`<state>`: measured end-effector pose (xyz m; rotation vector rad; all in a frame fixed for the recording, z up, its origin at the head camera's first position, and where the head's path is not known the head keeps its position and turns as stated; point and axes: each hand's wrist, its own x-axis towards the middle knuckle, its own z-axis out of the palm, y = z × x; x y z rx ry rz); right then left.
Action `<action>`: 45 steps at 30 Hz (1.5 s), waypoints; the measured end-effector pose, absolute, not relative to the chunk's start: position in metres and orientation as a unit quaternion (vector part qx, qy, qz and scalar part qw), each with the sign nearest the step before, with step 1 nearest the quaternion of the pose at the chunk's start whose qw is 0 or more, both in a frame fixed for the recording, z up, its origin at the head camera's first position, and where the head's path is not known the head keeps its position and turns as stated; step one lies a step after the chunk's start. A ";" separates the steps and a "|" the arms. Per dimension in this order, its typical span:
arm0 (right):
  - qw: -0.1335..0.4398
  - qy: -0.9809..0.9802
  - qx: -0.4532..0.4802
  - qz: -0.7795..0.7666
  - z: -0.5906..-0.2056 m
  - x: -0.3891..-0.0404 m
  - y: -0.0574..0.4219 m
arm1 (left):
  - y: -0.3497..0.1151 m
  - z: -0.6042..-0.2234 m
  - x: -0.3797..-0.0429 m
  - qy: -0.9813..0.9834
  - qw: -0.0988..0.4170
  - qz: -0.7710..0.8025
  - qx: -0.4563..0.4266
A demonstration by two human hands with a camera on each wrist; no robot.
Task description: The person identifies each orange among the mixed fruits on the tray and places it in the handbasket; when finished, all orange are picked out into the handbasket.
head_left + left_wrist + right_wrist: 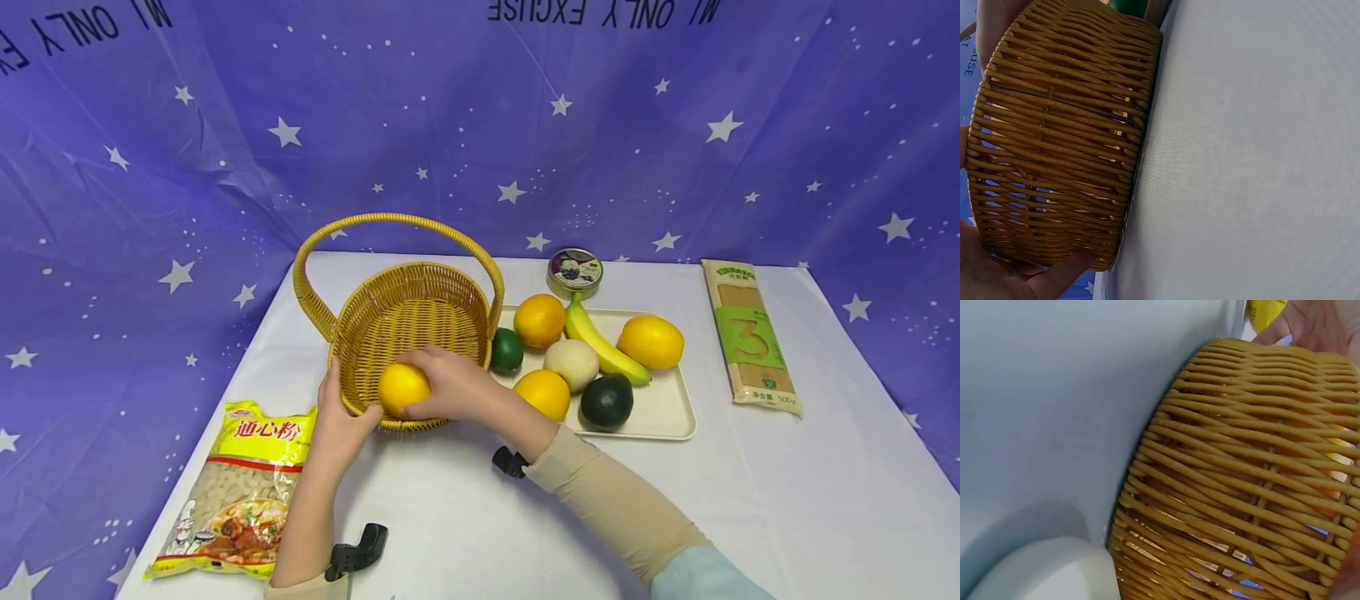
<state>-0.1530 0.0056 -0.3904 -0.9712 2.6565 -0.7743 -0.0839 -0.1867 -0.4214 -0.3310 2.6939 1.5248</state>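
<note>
A woven wicker basket (416, 321) with a tall arched handle stands at the left of the table. My left hand (347, 417) holds its left front side, thumb at the rim; in the left wrist view, fingers (1063, 275) lie along the outer weave. Over the front rim reaches my right hand (450, 385), gripping a yellow-orange fruit that looks like an orange (403, 389) just inside the basket. From the right wrist view, the basket wall (1254, 462) hides most of the fruit.
Right of the basket, a cream tray (660, 425) bears several fruits, among them a banana (600, 346) and a dark green fruit (607, 402). A round tin (575, 271) stands behind it. A macaroni bag (243, 492) lies at left, a noodle pack (752, 337) at far right.
</note>
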 end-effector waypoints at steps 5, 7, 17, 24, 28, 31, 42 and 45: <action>0.106 0.901 -0.335 -0.256 -0.391 -0.152 0.005 | -0.187 -0.421 -0.083 0.865 0.012 0.491 -0.105; 0.106 0.900 -0.338 -0.254 -0.391 -0.152 0.006 | -0.187 -0.421 -0.083 0.864 0.012 0.492 -0.105; 0.129 0.898 -0.347 -0.239 -0.389 -0.152 0.010 | -0.186 -0.420 -0.082 0.863 0.016 0.494 -0.104; 0.103 0.902 -0.333 -0.254 -0.372 -0.149 0.027 | -0.186 -0.420 -0.081 0.861 0.018 0.497 -0.102; 0.057 0.908 -0.317 -0.269 -0.356 -0.149 0.046 | -0.186 -0.420 -0.082 0.861 0.017 0.497 -0.104; 0.025 0.909 -0.297 -0.293 -0.344 -0.150 0.062 | -0.186 -0.421 -0.082 0.862 0.015 0.496 -0.103; -0.036 0.885 -0.244 -0.394 -0.323 -0.142 0.121 | -0.185 -0.422 -0.082 0.860 0.022 0.499 -0.106; -0.061 0.884 -0.223 -0.408 -0.321 -0.141 0.136 | -0.186 -0.422 -0.082 0.859 0.021 0.499 -0.107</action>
